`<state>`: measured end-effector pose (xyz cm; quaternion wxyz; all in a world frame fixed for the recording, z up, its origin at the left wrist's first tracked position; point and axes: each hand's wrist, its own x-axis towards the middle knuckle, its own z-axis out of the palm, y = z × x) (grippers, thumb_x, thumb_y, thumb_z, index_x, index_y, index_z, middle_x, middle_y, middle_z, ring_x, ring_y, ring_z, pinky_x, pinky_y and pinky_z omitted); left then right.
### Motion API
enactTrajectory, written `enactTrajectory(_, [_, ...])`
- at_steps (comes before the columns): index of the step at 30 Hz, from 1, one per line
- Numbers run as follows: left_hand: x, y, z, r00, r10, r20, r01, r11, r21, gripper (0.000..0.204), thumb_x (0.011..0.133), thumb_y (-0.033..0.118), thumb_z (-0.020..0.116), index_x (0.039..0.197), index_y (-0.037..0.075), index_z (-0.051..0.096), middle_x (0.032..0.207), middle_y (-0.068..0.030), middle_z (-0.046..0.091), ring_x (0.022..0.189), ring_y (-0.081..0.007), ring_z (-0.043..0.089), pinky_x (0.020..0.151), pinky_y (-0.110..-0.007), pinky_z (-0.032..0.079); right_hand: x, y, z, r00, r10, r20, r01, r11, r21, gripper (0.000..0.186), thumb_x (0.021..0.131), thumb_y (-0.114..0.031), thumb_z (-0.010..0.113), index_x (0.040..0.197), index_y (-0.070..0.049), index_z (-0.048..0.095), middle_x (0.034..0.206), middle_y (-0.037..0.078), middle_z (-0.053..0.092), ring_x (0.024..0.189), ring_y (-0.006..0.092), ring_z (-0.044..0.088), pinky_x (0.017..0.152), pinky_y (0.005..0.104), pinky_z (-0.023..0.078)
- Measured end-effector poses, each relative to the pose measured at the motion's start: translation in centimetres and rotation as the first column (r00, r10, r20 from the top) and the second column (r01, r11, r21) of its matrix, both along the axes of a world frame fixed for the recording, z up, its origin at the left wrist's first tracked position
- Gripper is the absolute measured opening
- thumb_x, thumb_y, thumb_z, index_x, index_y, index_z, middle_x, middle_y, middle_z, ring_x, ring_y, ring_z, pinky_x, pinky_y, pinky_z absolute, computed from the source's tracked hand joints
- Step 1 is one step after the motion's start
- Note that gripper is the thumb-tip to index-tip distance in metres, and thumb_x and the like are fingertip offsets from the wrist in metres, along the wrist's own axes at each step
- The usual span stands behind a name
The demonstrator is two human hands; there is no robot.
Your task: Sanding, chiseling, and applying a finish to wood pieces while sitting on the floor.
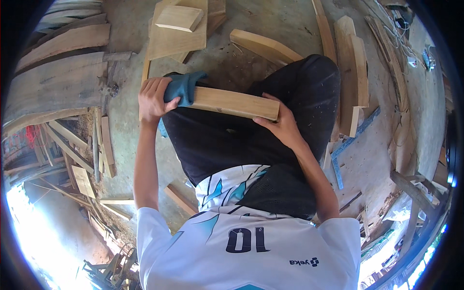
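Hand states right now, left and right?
Left hand: closed on the blue-green cloth, which is folded over one end of the wooden bar.
Right hand: closed on the bar's other end.

The floor [280, 19] is looking gray, hard and dusty, and wood is lying on it on many sides. At the left, big wide planks [58, 79] are lying side by side. Below them, a messy heap of sticks [72, 150] is spreading out, and some red string [31, 135] is showing near its edge. On the right, long boards [345, 72] are resting on the floor. At the top right, thin cords [396, 26] are trailing about. A wood frame [415, 193] is standing at the lower right. Bright light [29, 222] is pouring in at the lower left, turning that corner white, and more is shining in at the lower right.
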<state>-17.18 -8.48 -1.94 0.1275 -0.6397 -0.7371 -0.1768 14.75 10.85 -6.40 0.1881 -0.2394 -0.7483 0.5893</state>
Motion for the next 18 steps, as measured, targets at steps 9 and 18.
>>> enactTrajectory(9, [5.1, 1.6, 7.1, 0.945, 0.309, 0.106, -0.267, 0.917, -0.295, 0.032, 0.084, 0.04, 0.066, 0.082, 0.007, 0.066, 0.071, -0.0115, 0.065, 0.07, -0.0339, 0.063, 0.069, -0.042, 0.05, 1.0, 0.7, 2.7, 0.995, -0.097, 0.023, 0.091, 0.801, -0.592, 0.046, 0.096, -0.041, 0.059, 0.107, 0.004, 0.059, 0.078, 0.01, 0.064, 0.06, 0.0141, 0.065, 0.04, 0.0229, 0.045])
enactTrajectory(18, [10.8, -0.1, 2.0, 0.944, 0.296, 0.148, -0.264, 0.943, -0.202, 0.071, 0.081, 0.066, 0.058, 0.111, 0.001, 0.058, 0.113, -0.0141, 0.062, 0.109, -0.0325, 0.056, 0.098, -0.046, 0.036, -0.3, 0.5, 1.3, 0.992, 0.074, 0.106, 0.01, 0.772, -0.636, 0.063, 0.101, -0.052, 0.039, 0.108, 0.007, 0.058, 0.078, 0.013, 0.066, 0.061, 0.019, 0.066, 0.048, 0.0278, 0.053])
